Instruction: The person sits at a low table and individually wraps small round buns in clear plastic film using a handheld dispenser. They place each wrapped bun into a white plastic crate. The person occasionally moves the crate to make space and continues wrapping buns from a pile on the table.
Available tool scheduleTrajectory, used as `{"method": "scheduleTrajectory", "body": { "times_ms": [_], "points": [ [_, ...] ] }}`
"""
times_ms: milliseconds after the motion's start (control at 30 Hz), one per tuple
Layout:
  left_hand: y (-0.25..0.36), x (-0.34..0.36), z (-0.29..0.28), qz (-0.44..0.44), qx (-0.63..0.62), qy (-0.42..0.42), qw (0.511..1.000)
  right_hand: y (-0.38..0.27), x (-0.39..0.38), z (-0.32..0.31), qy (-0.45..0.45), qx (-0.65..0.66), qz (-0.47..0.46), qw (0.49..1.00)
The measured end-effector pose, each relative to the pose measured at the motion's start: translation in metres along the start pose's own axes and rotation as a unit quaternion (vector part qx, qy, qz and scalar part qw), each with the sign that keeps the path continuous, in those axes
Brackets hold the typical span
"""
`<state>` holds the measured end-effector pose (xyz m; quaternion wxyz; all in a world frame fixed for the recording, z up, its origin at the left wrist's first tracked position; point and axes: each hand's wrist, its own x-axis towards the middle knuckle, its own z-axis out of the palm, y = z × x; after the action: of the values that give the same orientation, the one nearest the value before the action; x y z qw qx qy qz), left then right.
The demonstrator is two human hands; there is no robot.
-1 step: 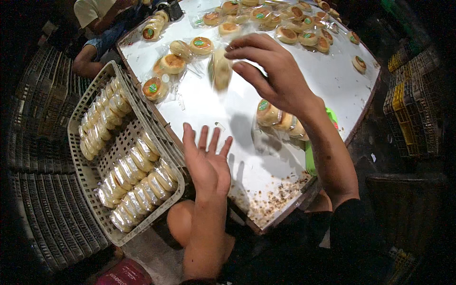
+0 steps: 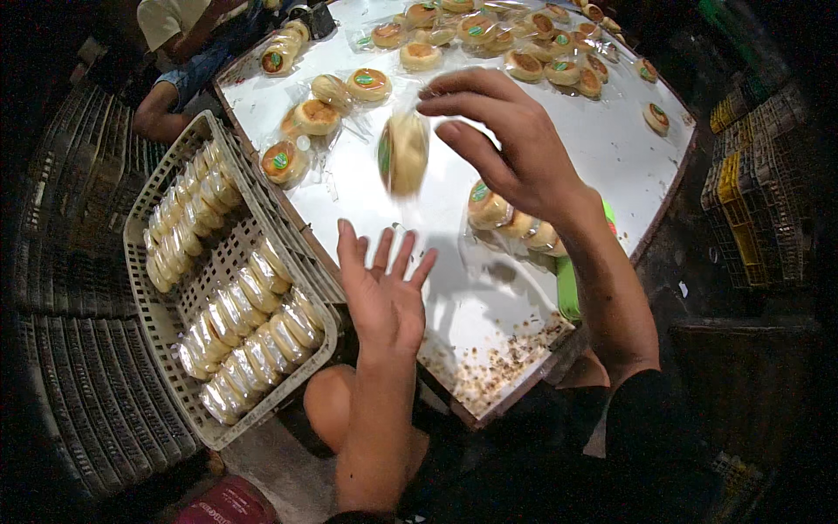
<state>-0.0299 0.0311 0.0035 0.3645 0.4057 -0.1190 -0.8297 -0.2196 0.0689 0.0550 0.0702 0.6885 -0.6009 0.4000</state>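
Note:
A wrapped round bun (image 2: pixel 406 157), blurred by motion and turned edge-on, is in the air between my hands. My right hand (image 2: pixel 511 131) is just right of it, fingers curved and thumb apart; no grip on the bun shows. Below the bun, my left hand (image 2: pixel 384 301) is open, palm up with fingers spread, not touching it. A short row of wrapped buns (image 2: pixel 515 218) lies on the white table (image 2: pixel 349 210) under my right forearm, partly hidden. More bagged buns (image 2: pixel 314 118) lie at the table's left side.
At left stands a pale plastic crate (image 2: pixel 231 271) with rows of wrapped buns. Many bagged buns (image 2: pixel 524 65) cover the table's far end. A green object (image 2: pixel 567 288) is by my right forearm. Dark crates (image 2: pixel 742 192) are stacked at right. A person's arm (image 2: pixel 161 109) is at far left.
The bun has dropped slightly and turned, showing more of its side. My right hand has shifted a little right and down; the left stays open.

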Motion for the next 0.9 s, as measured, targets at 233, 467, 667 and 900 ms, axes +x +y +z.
{"method": "scheduleTrajectory", "body": {
  "times_ms": [233, 467, 667, 900],
  "points": [
    [-0.035, -0.015, -0.014, 0.015, 0.142, -0.206, 0.968, -0.071, -0.110, 0.020, 0.218, 0.337, 0.333, 0.853],
    [-0.032, -0.029, -0.034, 0.245, 0.447, -0.202, 0.837, -0.130, -0.155, 0.035, 0.258, 0.306, 0.444, 0.802],
    [-0.034, -0.077, -0.032, 0.381, 0.322, -0.287, 0.818, -0.159, -0.153, 0.028, 0.313, 0.294, 0.200, 0.881],
    [-0.023, -0.095, -0.046, 0.291, 0.318, -0.295, 0.853, -0.170, -0.156, -0.002, 0.371, 0.335, 0.304, 0.811]
  ]
}}
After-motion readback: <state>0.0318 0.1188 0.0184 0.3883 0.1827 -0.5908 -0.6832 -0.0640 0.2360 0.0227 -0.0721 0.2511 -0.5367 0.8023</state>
